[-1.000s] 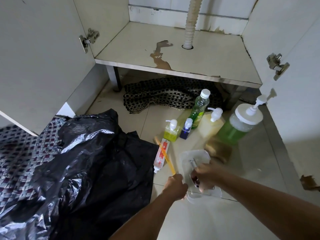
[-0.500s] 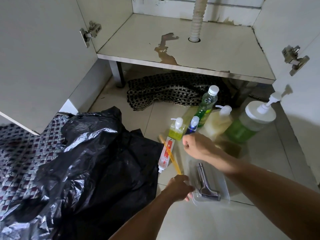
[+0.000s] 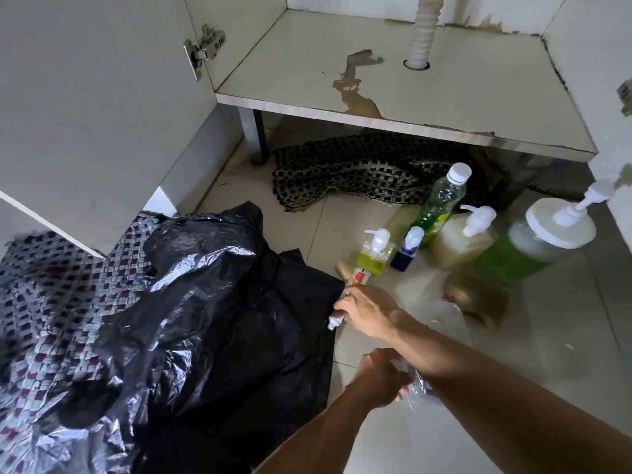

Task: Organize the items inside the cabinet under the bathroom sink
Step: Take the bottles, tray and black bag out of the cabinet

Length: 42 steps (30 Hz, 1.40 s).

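Now that the right hand (image 3: 367, 311) has crossed left from the bottles, it grips the white-and-red tube (image 3: 345, 302); the left hand (image 3: 381, 378) still holds the clear plastic tray (image 3: 422, 393), ready for loading.

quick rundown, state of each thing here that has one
cabinet door: open
cabinet floor: bare, stained
tall green bottle: upright, capped
large pump jar: upright on the tiles
tube: under the right hand's fingers
right hand: on tube
left hand: touching clear plastic tray
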### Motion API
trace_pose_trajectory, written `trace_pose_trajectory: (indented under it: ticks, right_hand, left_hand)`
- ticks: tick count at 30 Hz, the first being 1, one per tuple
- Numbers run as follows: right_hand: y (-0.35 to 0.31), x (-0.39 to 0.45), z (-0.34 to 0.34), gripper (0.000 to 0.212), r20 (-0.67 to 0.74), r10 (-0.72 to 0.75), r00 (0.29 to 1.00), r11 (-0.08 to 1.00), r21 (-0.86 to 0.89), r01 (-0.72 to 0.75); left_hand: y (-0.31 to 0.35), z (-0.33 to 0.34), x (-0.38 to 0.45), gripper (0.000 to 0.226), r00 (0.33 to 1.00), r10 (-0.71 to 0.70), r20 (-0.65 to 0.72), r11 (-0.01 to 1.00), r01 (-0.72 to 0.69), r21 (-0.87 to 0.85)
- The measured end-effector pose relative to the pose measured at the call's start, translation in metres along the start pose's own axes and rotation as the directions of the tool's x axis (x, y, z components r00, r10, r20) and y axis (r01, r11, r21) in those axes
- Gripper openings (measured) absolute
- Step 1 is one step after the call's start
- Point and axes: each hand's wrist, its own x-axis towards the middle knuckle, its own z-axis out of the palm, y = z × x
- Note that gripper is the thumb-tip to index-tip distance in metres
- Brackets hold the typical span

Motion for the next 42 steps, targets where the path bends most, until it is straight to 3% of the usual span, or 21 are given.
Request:
trace_pose_trajectory:
  ticks: [2,4,6,9,14,16,19,24,28,35,40,42]
  right_hand:
    - [-0.007,-0.006,-0.015,0.021,-0.015,-0.009,1.000,0.998,0.066,0.010]
    - [-0.015,-0.022,-0.041,0.019,-0.123,-0.011,0.992,0.996,0.082,0.021]
    - [-0.021,-0.038,-0.068,0.025,-0.192,-0.024,0.981,0.993,0.110,0.046]
    - [-0.019,-0.061,-0.108,0.043,-0.195,0.000,0.981,0.941,0.332,0.066]
    - [0.015,-0.108,-0.151,0.013,-0.078,0.110,0.991,0.797,0.603,-0.040]
    - [0.036,-0.127,-0.153,0.004,-0.034,0.109,0.993,0.810,0.582,-0.069]
    - [0.059,-0.146,-0.135,0.031,0.091,0.100,0.991,0.896,0.424,-0.129]
    - [0.060,-0.164,-0.102,0.025,0.170,-0.088,0.981,0.957,0.286,0.037]
    - [0.055,-0.174,-0.084,0.027,0.178,-0.016,0.984,0.997,0.071,0.003]
    - [0.033,-0.172,-0.050,0.031,0.242,0.046,0.969,0.907,0.397,-0.142]
    - [0.037,-0.165,-0.051,0.035,0.192,0.106,0.976,0.913,0.369,-0.172]
    - [0.047,-0.157,-0.059,0.027,0.171,0.125,0.977,0.939,0.298,-0.172]
  left_hand:
    - [0.000,0.000,0.000,0.028,1.000,0.004,-0.011,1.000,-0.004,-0.007]
    - [-0.001,0.001,0.000,0.034,1.000,0.008,-0.012,1.000,-0.008,-0.018]
    - [0.000,0.002,-0.001,0.037,1.000,-0.003,-0.024,0.999,0.002,-0.051]
    - [0.002,0.002,-0.001,0.038,0.999,-0.012,-0.048,0.997,0.009,-0.070]
    - [0.006,-0.002,-0.003,0.035,0.997,-0.019,-0.072,0.997,0.013,-0.081]
    - [0.006,-0.005,-0.004,0.035,0.996,-0.027,-0.084,0.997,0.021,-0.074]
    - [0.009,-0.009,-0.007,0.033,0.995,-0.033,-0.095,0.997,0.026,-0.076]
    - [0.014,-0.010,-0.010,0.032,0.994,-0.058,-0.095,0.995,0.049,-0.088]
    - [0.018,-0.010,-0.013,0.030,0.992,-0.078,-0.099,0.994,0.070,-0.085]
    - [0.020,-0.010,-0.015,0.035,0.988,-0.106,-0.110,0.994,0.104,-0.023]
    - [0.023,-0.007,-0.018,0.034,0.989,-0.098,-0.115,0.995,0.098,-0.008]
    - [0.023,-0.006,-0.017,0.034,0.988,-0.100,-0.117,0.995,0.103,0.016]
